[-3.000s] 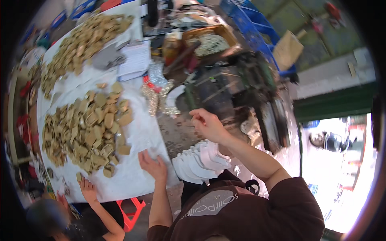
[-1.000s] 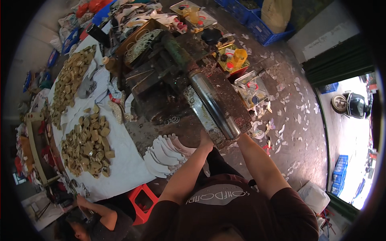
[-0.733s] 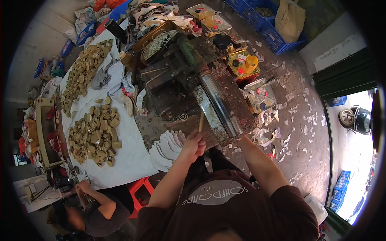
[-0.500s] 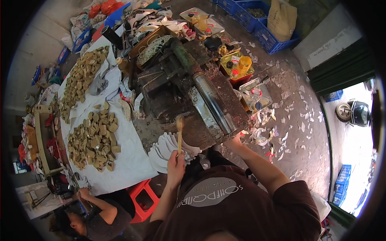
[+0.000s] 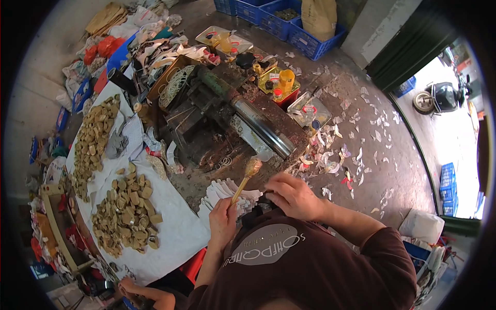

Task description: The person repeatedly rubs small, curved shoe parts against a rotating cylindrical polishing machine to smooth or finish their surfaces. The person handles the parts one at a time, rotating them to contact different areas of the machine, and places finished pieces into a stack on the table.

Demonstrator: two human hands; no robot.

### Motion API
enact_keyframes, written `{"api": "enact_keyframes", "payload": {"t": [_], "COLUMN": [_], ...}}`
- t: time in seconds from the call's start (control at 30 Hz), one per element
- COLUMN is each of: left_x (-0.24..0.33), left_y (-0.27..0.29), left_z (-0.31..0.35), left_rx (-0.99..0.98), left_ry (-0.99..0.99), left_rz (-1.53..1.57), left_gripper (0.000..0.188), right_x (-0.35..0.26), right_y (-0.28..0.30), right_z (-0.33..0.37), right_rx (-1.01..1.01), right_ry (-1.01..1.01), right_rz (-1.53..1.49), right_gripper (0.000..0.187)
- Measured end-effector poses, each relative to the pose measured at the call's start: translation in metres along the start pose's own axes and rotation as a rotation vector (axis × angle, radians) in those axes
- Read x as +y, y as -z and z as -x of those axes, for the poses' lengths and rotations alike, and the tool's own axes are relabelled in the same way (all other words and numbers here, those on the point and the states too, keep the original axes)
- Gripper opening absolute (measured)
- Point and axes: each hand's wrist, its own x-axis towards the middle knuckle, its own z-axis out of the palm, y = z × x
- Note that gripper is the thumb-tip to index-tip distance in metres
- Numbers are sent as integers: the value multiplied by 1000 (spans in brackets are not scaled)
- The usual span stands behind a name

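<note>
My left hand (image 5: 223, 221) is closed around the light wooden handle of a brush-like tool (image 5: 241, 189), whose round brownish head tilts up and to the right. Beside it, a fanned stack of white curved pieces (image 5: 219, 192) rests at the bench's near edge. My right hand (image 5: 292, 195) is in front of my shirt, just right of the stack, with its fingers bent inward; whatever is between them is hidden. Beyond both hands lies a machine with a shiny metal cylinder (image 5: 263, 127) and a pale strip along its side. Several small pale rings (image 5: 223, 163) lie on the bench.
Heaps of tan blocks (image 5: 126, 212) cover a white sheet (image 5: 178, 209) on the left. Trays with bottles (image 5: 309, 109) and a yellow cup (image 5: 285, 80) stand beyond the machine. White scraps (image 5: 330, 155) litter the floor at right. A co-worker's hands (image 5: 126, 285) show at lower left.
My right hand has come back from the cylinder's near end to in front of my shirt. In my left hand, the brush-like tool now leans right. The whole view has shifted.
</note>
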Motion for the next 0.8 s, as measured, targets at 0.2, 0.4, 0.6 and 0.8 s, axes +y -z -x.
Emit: {"api": "enact_keyframes", "payload": {"t": [0.2,0.4,0.6,0.8], "left_x": [4,-9,-11,-17], "left_y": [23,27,12,-1], "left_z": [3,6,-13,-34], "left_rx": [-110,-107,-104,-155], "left_ry": [-93,-92,-90,-43], "left_rz": [-20,1,75,103], "left_gripper": [16,18,19,21], "right_x": [-2,-12,81,46], "right_y": [13,68,151,107], "right_z": [-30,-23,94,44], "right_rx": [106,236,-121,409], "right_ry": [133,-567,-548,-315], "right_rz": [406,48,1119,736], "right_gripper": [41,38,35,21]}}
